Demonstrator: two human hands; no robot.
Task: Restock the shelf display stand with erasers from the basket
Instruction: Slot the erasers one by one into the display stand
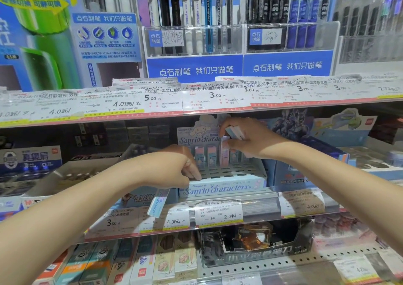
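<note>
A stationery shop: tiered shelves point(283, 199) edged with printed price tags point(216, 98), racks of packaged pens point(196, 12) at the far top, boxed pencils point(165, 260) on the near shelf.

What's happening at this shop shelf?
A person is restocking a pale blue slotted cardboard display stand. The right hand lowers a pink wrapped eraser into the back row beside others, with another eraser held above. The left hand, gripping a light blue eraser, rests on the stand's front.

Bright even light, edges warped, soft.
</note>
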